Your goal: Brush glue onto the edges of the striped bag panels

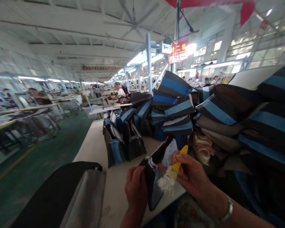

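My left hand (pixel 137 186) is closed on the edge of a dark sewn piece (pixel 153 182), which stands up off the table with a pale, frayed-looking top edge. In my right hand (pixel 192 172) is a brush with a yellow handle (pixel 180 158). White paste-like stuff (pixel 166 183) clings thickly to the brush's head, close beside the sewn piece's face; whether they touch I cannot tell. Behind both hands lies a whitish patterned lining (pixel 170 152). Some fingertips of the left hand are hidden behind the piece.
Dark pieces with blue bands (pixel 174 107) are heaped at the back and right. Two folded pieces (pixel 114 145) stand on the pale tabletop (pixel 91 139). A black and grey cloth bundle (pixel 85 196) is at the near left. A seated person (pixel 120 91) is farther off.
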A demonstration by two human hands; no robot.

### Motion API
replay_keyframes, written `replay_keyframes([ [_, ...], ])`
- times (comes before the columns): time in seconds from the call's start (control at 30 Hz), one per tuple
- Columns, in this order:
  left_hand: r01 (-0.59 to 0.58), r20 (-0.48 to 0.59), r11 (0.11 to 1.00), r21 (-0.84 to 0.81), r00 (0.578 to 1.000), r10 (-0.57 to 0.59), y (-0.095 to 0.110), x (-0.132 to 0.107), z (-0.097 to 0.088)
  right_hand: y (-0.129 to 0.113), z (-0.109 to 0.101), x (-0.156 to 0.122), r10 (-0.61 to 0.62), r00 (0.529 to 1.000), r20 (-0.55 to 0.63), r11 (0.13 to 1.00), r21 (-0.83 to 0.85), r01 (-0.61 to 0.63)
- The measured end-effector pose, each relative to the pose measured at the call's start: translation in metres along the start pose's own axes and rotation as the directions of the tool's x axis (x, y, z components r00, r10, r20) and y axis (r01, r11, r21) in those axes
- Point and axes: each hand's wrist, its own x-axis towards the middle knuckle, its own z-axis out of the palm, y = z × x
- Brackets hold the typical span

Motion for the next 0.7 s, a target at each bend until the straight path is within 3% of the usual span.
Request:
replay_keyframes([
  [0.1,0.021,0.135,0.997,-0.068,0.991,-0.012,0.002,-0.016,-0.014,0.013,0.007,0.016,0.013,0.999,-0.034,0.997,0.075,-0.010],
  [0.17,-0.024,0.176,0.998,-0.052,0.984,0.033,0.003,-0.024,-0.019,0.019,0.009,0.025,0.030,0.996,-0.081,0.996,0.091,-0.022],
  [0.27,-0.120,0.108,0.988,0.097,0.988,0.110,0.001,-0.027,-0.014,0.023,0.011,0.030,0.066,0.989,-0.131,0.994,0.100,-0.053],
  [0.33,-0.097,0.064,0.990,0.100,0.994,0.091,-0.001,-0.019,-0.008,0.017,0.012,0.028,0.054,0.987,-0.149,0.996,0.085,-0.041],
  [0.43,0.064,0.100,0.996,-0.068,0.993,-0.057,0.003,0.005,-0.008,-0.009,0.015,0.025,-0.095,0.973,-0.212,0.995,-0.015,0.094],
  [0.53,0.311,0.296,0.920,-0.239,0.925,-0.236,0.017,0.030,-0.019,-0.038,0.022,0.021,-0.353,0.908,-0.227,0.920,-0.260,0.293],
  [0.6,0.442,0.388,0.840,-0.314,0.867,-0.312,0.030,0.041,-0.027,-0.049,0.031,0.019,-0.478,0.870,-0.122,0.815,-0.430,0.388],
  [0.7,0.548,0.454,0.744,-0.382,0.813,-0.365,0.045,0.047,-0.034,-0.050,0.045,0.020,-0.599,0.784,0.161,0.575,-0.595,0.562],
])
